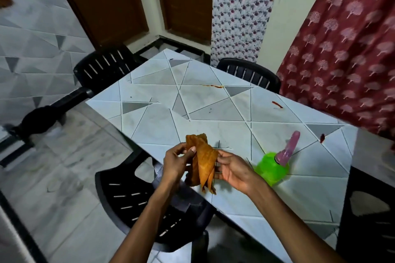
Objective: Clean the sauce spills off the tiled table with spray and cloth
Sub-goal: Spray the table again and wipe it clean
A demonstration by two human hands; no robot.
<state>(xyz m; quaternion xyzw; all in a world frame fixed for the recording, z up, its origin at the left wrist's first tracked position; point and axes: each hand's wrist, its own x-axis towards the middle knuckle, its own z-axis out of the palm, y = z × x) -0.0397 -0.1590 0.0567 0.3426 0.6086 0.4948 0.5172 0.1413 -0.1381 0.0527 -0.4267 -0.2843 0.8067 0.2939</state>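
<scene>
Cloth (205,164) pinched between left hand (176,164) and right hand (233,170).

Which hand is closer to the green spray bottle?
The right hand. It holds the orange cloth just beside the green spray bottle. The left hand grips the cloth's other side, farther from the bottle.

You have one orange cloth (204,162), one green spray bottle (272,168), three red sauce smears (212,86) (277,104) (322,137) on one tabletop (213,130), and at least three black chairs (102,68) (250,74) (136,198).
</scene>
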